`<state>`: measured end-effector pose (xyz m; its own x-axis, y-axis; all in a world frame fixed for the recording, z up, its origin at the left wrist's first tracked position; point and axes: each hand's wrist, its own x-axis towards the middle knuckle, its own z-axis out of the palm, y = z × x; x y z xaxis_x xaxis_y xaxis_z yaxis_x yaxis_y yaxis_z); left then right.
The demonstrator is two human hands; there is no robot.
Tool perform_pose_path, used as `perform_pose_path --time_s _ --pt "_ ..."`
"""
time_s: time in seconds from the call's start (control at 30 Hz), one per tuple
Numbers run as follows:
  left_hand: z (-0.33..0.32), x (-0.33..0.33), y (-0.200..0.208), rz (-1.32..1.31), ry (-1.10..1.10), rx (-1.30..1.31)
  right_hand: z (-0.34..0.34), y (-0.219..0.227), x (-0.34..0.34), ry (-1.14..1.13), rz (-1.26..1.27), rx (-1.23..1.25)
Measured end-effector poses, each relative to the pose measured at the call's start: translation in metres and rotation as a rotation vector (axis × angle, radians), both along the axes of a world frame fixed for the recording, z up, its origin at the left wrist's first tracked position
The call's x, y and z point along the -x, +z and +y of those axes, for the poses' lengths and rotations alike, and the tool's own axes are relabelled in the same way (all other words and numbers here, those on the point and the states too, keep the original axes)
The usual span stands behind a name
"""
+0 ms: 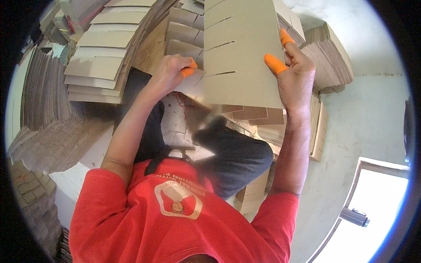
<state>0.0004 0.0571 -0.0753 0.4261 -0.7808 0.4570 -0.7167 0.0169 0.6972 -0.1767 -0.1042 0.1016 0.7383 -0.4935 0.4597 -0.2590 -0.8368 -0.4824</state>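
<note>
Grip of the right hand (pixel 299 72): clamped on slotted cardboard sheet (pixel 254 48). Left hand (pixel 170 71): closure cannot be determined. Sheet positioning appears underway; next move likely requires aligning its slots (pixel 224 44).

A brown, wood-like desk (pixel 153 50) shows as a strip between a tall fanned stack of cardboard sheets (pixel 103 41) at the left and upright slotted cardboard dividers (pixel 182 34) at the right, which seem to rest directly on it. Lower down, the pale floor (pixel 174 118), crossed by thin joint lines, shows near the middle, with a reddish item (pixel 187 104) there too blurred to name. At the far left, a tight row of grey-brown cardboard sheets (pixel 46 92) stands over brick-patterned paving (pixel 57 147), its exact footing hard to tell
</note>
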Motion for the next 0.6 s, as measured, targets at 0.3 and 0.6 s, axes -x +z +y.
perform_pose_path --time_s 0.3,0.6 --pt "-0.006 -0.001 -0.005 0.013 -0.011 0.037 -0.004 -0.002 -0.012 0.051 -0.046 0.054" --pt "-0.009 0.0 0.001 -0.005 -0.021 0.064 0.002 -0.002 -0.02 0.048 0.11 0.011"
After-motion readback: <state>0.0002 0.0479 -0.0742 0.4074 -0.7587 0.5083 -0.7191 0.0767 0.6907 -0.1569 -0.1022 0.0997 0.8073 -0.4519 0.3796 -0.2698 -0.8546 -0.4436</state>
